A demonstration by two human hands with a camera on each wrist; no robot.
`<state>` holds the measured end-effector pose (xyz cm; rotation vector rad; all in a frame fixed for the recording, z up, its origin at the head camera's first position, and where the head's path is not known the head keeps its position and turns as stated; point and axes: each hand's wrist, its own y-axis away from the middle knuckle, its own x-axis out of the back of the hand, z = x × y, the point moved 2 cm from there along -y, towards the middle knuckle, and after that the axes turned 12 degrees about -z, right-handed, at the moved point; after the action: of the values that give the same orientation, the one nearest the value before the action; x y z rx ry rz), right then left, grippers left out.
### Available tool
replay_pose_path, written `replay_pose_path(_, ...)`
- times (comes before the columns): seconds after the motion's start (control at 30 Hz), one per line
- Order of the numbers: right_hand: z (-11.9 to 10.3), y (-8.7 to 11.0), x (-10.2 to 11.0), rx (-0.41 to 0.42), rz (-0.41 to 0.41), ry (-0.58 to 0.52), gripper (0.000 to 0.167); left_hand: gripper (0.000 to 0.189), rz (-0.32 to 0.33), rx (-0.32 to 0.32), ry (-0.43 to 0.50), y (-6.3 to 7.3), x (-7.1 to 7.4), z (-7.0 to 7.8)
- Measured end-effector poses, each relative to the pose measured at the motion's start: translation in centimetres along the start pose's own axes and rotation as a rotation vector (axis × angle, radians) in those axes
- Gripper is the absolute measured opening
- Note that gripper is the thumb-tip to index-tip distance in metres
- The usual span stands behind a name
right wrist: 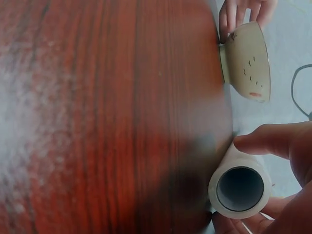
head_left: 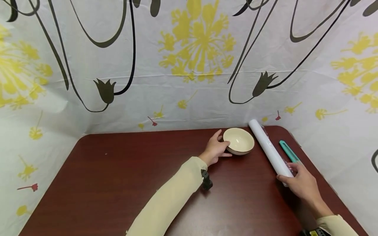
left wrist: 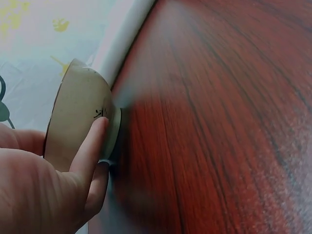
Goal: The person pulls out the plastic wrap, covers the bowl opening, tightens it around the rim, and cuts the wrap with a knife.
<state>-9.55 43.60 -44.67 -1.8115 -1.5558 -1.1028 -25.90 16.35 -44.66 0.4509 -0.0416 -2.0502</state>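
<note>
A cream bowl (head_left: 238, 141) stands upright near the table's back edge. My left hand (head_left: 215, 147) is at its left side and holds it, with fingertips at the rim and against the outer wall; the left wrist view shows a finger (left wrist: 92, 141) along the bowl's outside (left wrist: 78, 112). On the right, a long white roll (head_left: 270, 147) lies slantwise, its hollow end (right wrist: 240, 190) facing the right wrist camera. My right hand (head_left: 302, 182) grips the roll's near end, thumb on the left and fingers on the right. The far fingers are partly hidden.
A teal box cutter (head_left: 288, 150) lies just right of the roll, its near end close to the right hand. The dark red wooden table (head_left: 118, 177) has rounded back corners. A patterned white sheet (head_left: 189, 98) hangs behind and beside it.
</note>
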Motion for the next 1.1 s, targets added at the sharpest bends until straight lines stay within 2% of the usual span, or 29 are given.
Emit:
replay_pose_path(0.27,0.0,-0.4,-0.1,-0.006,-0.041,0.016,0.076,0.074,0.012,-0.006,-0.009,0.2,0.2,0.1)
replay_pose_path(0.5,0.0,-0.4,0.2,-0.026,-0.078,0.035,0.082,0.076,0.007,-0.011,-0.014,1.0,0.7,0.0)
replay_pose_path(0.87,-0.5,0.1,0.1,0.012,-0.097,0.046,0.078,0.076,-0.038,0.0,0.007,3.6,2.1,-0.2)
replay_pose_path(1.1,-0.7,0.5,-0.5,0.011,-0.126,0.046,0.08,0.076,-0.075,0.012,0.005,5.9,3.1,-0.7)
